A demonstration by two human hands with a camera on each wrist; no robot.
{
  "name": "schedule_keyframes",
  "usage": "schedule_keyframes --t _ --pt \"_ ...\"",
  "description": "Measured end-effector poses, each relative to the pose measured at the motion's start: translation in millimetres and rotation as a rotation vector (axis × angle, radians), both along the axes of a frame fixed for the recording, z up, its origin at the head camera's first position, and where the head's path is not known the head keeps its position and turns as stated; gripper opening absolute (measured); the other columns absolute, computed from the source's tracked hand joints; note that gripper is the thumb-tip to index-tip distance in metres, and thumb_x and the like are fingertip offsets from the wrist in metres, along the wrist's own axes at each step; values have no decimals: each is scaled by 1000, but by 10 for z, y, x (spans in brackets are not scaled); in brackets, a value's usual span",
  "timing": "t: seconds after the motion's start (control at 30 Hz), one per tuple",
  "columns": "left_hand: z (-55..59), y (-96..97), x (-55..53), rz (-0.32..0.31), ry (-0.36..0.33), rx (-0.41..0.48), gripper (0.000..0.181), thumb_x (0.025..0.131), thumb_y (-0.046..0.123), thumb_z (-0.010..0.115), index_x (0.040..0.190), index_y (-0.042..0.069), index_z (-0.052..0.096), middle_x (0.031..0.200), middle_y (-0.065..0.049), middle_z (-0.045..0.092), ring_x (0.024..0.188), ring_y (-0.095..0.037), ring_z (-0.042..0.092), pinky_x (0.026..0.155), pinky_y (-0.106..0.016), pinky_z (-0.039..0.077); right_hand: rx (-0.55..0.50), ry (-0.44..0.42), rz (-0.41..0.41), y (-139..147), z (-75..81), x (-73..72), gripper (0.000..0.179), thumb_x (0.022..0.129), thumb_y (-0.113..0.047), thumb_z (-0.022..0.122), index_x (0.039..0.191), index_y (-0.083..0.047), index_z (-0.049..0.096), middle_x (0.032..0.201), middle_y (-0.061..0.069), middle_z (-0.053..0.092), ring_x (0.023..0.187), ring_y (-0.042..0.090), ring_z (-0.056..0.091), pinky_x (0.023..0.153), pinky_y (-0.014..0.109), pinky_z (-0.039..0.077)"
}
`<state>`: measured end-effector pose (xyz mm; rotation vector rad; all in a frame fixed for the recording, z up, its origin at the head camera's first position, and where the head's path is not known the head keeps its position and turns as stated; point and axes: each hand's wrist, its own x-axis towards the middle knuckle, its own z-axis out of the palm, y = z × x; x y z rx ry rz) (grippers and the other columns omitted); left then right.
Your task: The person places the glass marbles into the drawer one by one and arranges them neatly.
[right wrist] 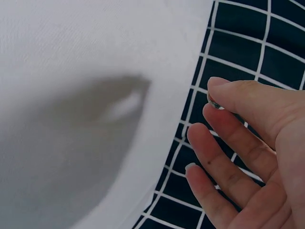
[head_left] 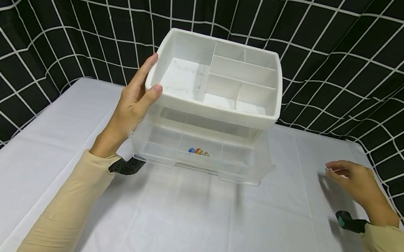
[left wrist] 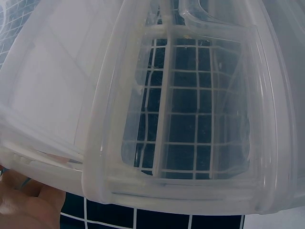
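Observation:
A white desktop organizer (head_left: 216, 111) with a divided open top is in the middle of the head view. Its clear drawer (head_left: 161, 137) stands pulled out at the front, with several small coloured marbles (head_left: 198, 152) inside. My left hand (head_left: 133, 101) grips the organizer's left side, thumb over the top rim. In the left wrist view, part of that hand (left wrist: 31, 202) shows at the lower left, beside the translucent plastic (left wrist: 112, 119). Far to the right, my right hand (head_left: 356, 184) pinches a small clear marble (right wrist: 214, 103) between thumb and index fingertip, mostly hidden by them.
A white cloth (head_left: 188, 223) covers the table. Black fabric with a white grid (head_left: 106, 5) hangs behind and along both sides, close to the right hand. Dark bands with devices sit on the left wrist (head_left: 126, 166) and right wrist (head_left: 351, 222).

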<state>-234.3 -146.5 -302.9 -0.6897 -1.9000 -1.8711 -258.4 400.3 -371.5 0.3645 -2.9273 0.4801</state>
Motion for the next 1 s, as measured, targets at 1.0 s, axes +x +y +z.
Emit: schedule_keyframes --t 1.0 --pt "6 4 8 11 -5 -14 61 101 9 46 158 15 25 154 -15 38 116 -19 52 94 -22 47 7 140 65 -531 336 188 20 87 -16 75 105 -6 75 98 15 74 89 12 60 64 18 41"
